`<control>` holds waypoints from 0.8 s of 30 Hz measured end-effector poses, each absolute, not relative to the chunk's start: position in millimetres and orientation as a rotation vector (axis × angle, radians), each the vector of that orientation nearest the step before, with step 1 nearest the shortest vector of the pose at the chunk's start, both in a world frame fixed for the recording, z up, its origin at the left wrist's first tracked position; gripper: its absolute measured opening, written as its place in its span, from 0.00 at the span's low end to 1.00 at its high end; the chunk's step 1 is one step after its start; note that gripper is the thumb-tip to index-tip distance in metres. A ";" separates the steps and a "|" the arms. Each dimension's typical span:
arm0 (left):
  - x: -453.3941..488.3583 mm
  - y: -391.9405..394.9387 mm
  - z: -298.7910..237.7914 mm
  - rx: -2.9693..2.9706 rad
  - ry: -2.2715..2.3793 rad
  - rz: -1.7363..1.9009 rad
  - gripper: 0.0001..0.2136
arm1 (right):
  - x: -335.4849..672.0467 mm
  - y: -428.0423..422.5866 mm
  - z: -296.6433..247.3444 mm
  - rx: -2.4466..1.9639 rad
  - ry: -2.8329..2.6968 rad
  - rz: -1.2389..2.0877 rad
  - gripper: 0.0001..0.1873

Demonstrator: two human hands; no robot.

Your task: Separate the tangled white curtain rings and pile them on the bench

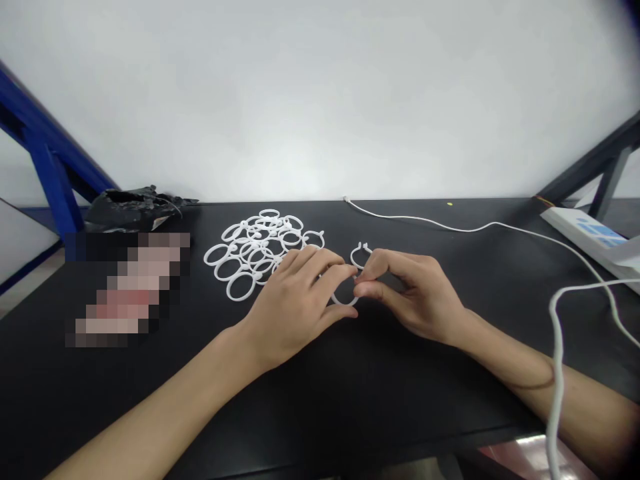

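Both hands meet over the black table around a white plastic snap ring (pixel 345 301), which looks like a shower curtain ring. My right hand (pixel 417 290) pinches its right side between thumb and forefinger. My left hand (pixel 295 300) curves over the left side, forefinger and thumb at the ring, covering much of it. Just behind my right fingertips lies another white ring (pixel 354 260), its two knobbed ends apart. To the left, beyond my left hand, several similar rings (pixel 241 287) lie in a loose, overlapping pile; the hand hides the pile's near right part.
A crumpled black plastic bag (pixel 123 210) lies at the back left, with a pixelated patch in front of it. A white cable (pixel 425 219) runs across the back right, and a thicker length (pixel 556 360) passes over my right forearm. A white box (pixel 585 230) stands at the right.
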State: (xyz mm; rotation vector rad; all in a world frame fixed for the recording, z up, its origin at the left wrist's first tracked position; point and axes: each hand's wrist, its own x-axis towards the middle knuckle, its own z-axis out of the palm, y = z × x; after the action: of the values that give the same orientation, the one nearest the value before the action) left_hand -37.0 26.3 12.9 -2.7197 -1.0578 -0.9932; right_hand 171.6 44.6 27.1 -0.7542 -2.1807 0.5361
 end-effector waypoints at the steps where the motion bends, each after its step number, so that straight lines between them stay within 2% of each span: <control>1: -36.9 26.3 13.0 -2.717 -1.060 -0.992 0.17 | 171.7 44.7 27.0 -0.759 -2.167 0.559 0.07; 5: -42.9 28.8 16.4 -2.694 -1.049 -0.976 0.18 | 173.0 47.1 26.6 -0.795 -2.147 0.595 0.08; 9: -64.6 34.2 25.1 -2.585 -1.204 -0.937 0.18 | 179.3 54.8 25.9 -0.981 -2.144 0.426 0.13; 19: -114.5 44.9 42.5 -2.623 -1.631 -0.346 0.16 | 196.0 75.7 16.4 -1.206 -2.200 0.152 0.10; 24: -121.4 46.2 38.9 -2.645 -1.618 -0.300 0.16 | 197.8 78.0 14.5 -1.270 -2.249 0.075 0.10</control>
State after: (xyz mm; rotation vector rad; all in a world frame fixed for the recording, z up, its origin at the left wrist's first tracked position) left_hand -121.4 46.2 38.9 -2.6446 -1.6182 -0.2999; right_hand 197.8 78.0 14.5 -1.2698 -2.2491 0.0749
